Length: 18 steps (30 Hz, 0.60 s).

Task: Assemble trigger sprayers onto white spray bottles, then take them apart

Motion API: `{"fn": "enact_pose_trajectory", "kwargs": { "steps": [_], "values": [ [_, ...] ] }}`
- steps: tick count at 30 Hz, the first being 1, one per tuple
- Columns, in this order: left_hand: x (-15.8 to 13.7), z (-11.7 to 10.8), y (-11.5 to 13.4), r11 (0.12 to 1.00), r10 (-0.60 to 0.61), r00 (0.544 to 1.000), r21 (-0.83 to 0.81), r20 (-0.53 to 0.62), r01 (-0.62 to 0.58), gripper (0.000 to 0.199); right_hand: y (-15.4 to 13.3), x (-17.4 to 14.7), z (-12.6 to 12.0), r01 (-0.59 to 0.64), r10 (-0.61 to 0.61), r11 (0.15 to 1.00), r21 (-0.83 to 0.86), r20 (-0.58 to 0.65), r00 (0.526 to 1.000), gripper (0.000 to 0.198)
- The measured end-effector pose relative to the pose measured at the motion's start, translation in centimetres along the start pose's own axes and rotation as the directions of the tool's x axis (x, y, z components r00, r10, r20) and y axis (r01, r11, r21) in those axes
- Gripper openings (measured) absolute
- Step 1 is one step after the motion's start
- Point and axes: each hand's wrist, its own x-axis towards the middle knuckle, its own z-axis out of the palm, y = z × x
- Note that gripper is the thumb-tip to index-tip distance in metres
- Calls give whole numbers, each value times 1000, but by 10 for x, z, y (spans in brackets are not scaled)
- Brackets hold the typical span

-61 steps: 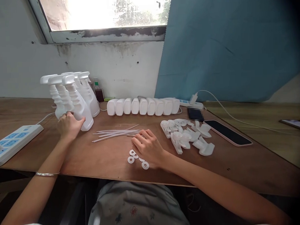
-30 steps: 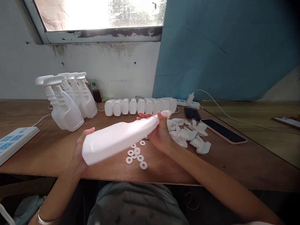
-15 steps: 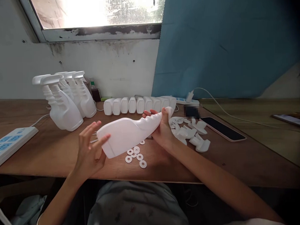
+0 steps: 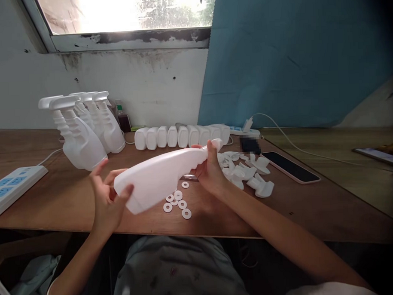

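Observation:
A white spray bottle (image 4: 155,177) lies tilted in the air above the table, its base to the left and its top to the upper right. My left hand (image 4: 109,198) is at the base, thumb on the near face, some fingers behind it and the index finger raised. My right hand (image 4: 210,170) wraps round the narrow neck and top, hiding most of that end. Below the bottle, several flat white washers (image 4: 182,204) are scattered on the wooden table (image 4: 72,207). To the right of my right hand is a pile of white spray-head parts (image 4: 245,170).
Several assembled spray bottles (image 4: 85,138) stand at the back left. Along the wall lies a row of white bottles (image 4: 172,136), bases facing me. A power strip (image 4: 17,184) sits at the left, a phone (image 4: 290,167) at the right. A dark bottle (image 4: 123,120) stands behind.
The bottle has turned about its long axis and its base has shifted left and slightly down. My left hand moved left with it, while my right hand kept its hold on the neck.

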Motion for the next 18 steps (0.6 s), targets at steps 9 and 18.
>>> {"fn": "enact_pose_trajectory", "kwargs": {
  "steps": [9,18],
  "values": [
    [-4,-20,15,920,-245,901,-207,357,333,64,7,8,-6,-43,41,999,-15,-136,990,27],
    [-15,-19,16,588,640,704,394,308,-707,46,8,2,-2,-79,73,996,-32,-159,985,30]
  ]
}}
